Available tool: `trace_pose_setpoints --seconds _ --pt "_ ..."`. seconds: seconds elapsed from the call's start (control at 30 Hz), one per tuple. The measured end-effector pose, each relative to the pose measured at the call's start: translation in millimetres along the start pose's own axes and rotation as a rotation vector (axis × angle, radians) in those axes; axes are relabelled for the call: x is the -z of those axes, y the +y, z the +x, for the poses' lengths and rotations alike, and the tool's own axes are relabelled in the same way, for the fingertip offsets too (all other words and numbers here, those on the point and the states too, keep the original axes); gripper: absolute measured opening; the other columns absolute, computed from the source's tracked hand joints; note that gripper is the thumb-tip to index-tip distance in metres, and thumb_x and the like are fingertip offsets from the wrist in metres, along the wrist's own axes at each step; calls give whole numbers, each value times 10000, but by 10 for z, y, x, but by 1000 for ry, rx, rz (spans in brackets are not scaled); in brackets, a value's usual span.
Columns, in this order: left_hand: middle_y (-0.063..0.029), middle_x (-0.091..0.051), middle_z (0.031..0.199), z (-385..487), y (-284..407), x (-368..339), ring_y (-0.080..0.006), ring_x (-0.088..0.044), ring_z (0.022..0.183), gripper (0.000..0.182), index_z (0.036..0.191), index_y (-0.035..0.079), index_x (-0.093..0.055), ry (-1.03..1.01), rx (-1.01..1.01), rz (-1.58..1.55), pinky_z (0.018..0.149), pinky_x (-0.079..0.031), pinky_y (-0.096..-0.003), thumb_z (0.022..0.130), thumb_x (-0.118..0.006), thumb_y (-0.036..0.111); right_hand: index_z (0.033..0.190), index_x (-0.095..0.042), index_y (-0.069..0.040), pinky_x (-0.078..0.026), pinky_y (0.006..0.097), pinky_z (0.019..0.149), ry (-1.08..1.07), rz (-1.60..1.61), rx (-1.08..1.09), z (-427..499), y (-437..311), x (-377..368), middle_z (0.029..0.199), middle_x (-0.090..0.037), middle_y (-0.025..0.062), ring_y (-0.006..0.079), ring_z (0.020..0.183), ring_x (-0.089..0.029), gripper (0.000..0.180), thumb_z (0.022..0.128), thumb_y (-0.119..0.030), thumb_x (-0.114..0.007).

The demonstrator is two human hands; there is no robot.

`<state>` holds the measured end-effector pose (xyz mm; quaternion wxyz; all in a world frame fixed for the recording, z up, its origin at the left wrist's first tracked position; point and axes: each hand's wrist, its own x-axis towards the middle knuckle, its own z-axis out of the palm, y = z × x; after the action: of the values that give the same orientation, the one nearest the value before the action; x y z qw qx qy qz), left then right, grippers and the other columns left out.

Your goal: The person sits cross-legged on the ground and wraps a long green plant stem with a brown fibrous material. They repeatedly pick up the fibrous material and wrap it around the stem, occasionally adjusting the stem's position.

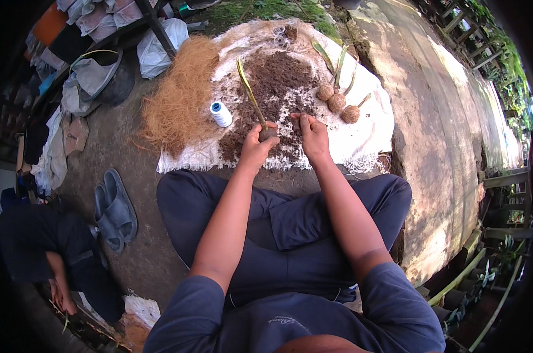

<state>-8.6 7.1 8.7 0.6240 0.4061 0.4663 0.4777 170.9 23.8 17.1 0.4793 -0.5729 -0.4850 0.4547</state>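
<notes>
My left hand (258,143) holds a small dark soil ball (267,133) around the base of a long, upright green leaf cutting (249,90) with yellowish edges. To its right, my right hand (314,134) hovers above the sack with thumb and fingers close together; whether a bit of soil is between them cannot be made out. Loose dark soil (279,73) is spread over the white woven sack (363,137) beneath both hands. A spool of white thread (221,114) stands left of my left hand. Three fibre-wrapped balls (336,102) with leaf cuttings rest on the sack's right side.
A heap of brown coconut fibre (178,97) covers the sack's left edge. Grey slides (115,209) lie on the ground at left. Another person (59,251) sits at lower left, one hand low. A shelf with bagged goods (112,31) stands upper left; a concrete path (429,132) runs at right.
</notes>
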Motion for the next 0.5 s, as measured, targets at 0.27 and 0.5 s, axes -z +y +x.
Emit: trace_pose_setpoints --seconds 0.27,0.5 --pt "-4 -682 1025 -16 18 3 -100 -660 978 379 1241 39 -614 -72 -91 43 876 -524 -262 896 -765 4 1212 -617 32 -515 241 684 -47 130 -148 -54 -121 -38 901 -662 30 89 765 -619 201 1039 -70 -611" --pt "-3 -674 947 -1 -27 24 -102 -618 740 302 1120 40 -608 -4 -17 -131 685 -531 -258 878 -783 -4 1072 -679 7 -469 234 587 -60 85 -46 -62 -251 36 766 -672 19 69 649 -596 136 989 -98 -699"
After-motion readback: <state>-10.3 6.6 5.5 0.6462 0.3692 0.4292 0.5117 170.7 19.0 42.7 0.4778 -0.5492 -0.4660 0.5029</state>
